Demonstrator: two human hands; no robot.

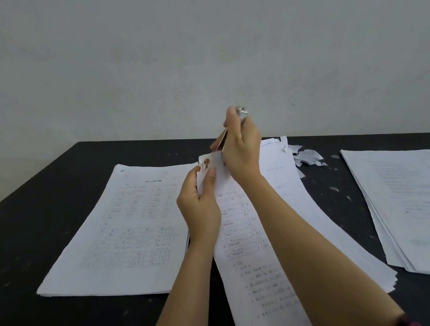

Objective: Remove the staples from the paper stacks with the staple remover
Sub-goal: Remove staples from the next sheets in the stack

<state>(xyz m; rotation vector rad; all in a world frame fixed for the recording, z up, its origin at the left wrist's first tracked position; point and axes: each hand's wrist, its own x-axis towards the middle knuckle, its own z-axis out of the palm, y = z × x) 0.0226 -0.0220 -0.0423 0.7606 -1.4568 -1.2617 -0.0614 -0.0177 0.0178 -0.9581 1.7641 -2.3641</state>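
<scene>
My left hand (200, 204) grips the top corner of a printed paper stack (249, 266) and lifts that corner off the black table (29, 237). Rust-brown marks show on the raised corner (207, 162). My right hand (241, 149) is above the corner, its fingers curled round a staple remover (241, 111) whose metal end sticks out at the top. Its lower tip meets the paper corner. The staple itself cannot be made out.
A flat paper stack (120, 232) lies on the left of the table, another stack (414, 207) on the right. More sheets (291, 181) lie under the held stack. Torn paper scraps (307, 156) sit near the far edge. A pale wall rises behind.
</scene>
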